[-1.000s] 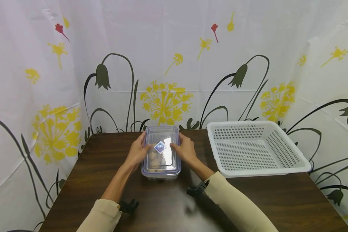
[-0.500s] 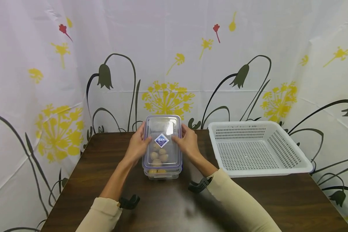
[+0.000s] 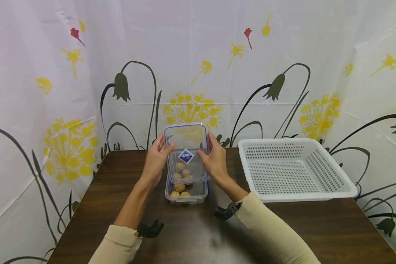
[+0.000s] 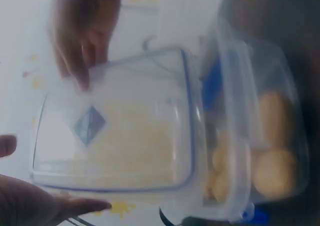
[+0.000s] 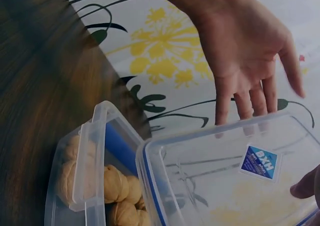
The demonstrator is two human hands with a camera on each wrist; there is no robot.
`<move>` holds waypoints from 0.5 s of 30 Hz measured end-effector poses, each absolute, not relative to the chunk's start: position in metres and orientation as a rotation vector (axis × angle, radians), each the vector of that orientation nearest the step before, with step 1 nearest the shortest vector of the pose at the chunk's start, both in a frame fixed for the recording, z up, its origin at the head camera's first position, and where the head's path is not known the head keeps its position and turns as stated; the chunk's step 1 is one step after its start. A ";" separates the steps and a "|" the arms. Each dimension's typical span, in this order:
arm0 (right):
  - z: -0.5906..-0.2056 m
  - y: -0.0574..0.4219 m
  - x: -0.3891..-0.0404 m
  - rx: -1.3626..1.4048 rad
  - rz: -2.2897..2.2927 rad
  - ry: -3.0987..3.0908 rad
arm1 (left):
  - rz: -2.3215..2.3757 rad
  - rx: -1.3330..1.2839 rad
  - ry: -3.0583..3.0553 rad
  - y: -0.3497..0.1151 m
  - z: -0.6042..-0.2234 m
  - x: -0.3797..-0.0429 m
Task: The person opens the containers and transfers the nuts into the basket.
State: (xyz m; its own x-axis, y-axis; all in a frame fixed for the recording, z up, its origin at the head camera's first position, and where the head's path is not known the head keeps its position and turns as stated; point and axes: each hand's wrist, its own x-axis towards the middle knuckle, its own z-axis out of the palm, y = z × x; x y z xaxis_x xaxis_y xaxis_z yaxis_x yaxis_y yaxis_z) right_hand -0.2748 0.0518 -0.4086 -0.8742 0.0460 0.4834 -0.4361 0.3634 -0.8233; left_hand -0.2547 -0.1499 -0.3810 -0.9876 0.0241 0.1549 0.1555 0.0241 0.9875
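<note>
A clear lid (image 3: 186, 139) with blue trim and a diamond-shaped sticker is tilted up over the clear plastic food container (image 3: 189, 200). My left hand (image 3: 153, 161) grips the lid's left edge, thumb on the upper face. On the opposite edge my right hand (image 3: 216, 162) holds it the same way. Several walnuts (image 3: 179, 188) lie in the container, which stands on the table below the lid. In the right wrist view the lid (image 5: 220, 171) is above and beside the container (image 5: 82, 176), and walnuts (image 5: 116, 185) show inside.
A white perforated basket (image 3: 283, 179) stands on the right of the dark wooden table (image 3: 118, 183). Behind the table hangs a white curtain (image 3: 191, 47) printed with flowers.
Over the last second both hands have lifted the lid up and away from the container, tilting its far edge upward. The walnuts below have come into view. The basket stayed where it was.
</note>
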 end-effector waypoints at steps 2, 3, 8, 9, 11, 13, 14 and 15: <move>-0.408 0.052 -0.273 0.360 1.524 -2.175 | -2.196 -0.162 -2.074 -0.147 -0.377 -0.253; -0.407 0.051 -0.272 0.370 1.527 -2.158 | -2.209 -0.155 -2.026 -0.146 -0.375 -0.253; -0.404 0.050 -0.267 0.427 1.636 -2.062 | -2.160 -0.160 -1.771 -0.134 -0.370 -0.249; -0.403 0.049 -0.266 0.438 1.695 -2.036 | -2.130 -0.170 -1.738 -0.131 -0.370 -0.249; -0.400 0.049 -0.264 0.450 1.825 -1.983 | -2.080 -0.187 -1.691 -0.127 -0.371 -0.247; -0.396 0.049 -0.261 0.436 1.947 -1.940 | -2.037 -0.203 -1.661 -0.124 -0.374 -0.246; -0.394 0.049 -0.260 0.419 1.998 -1.924 | -2.014 -0.212 -1.653 -0.123 -0.376 -0.246; -0.392 0.049 -0.259 0.399 2.034 -1.912 | -1.994 -0.225 -1.643 -0.123 -0.378 -0.245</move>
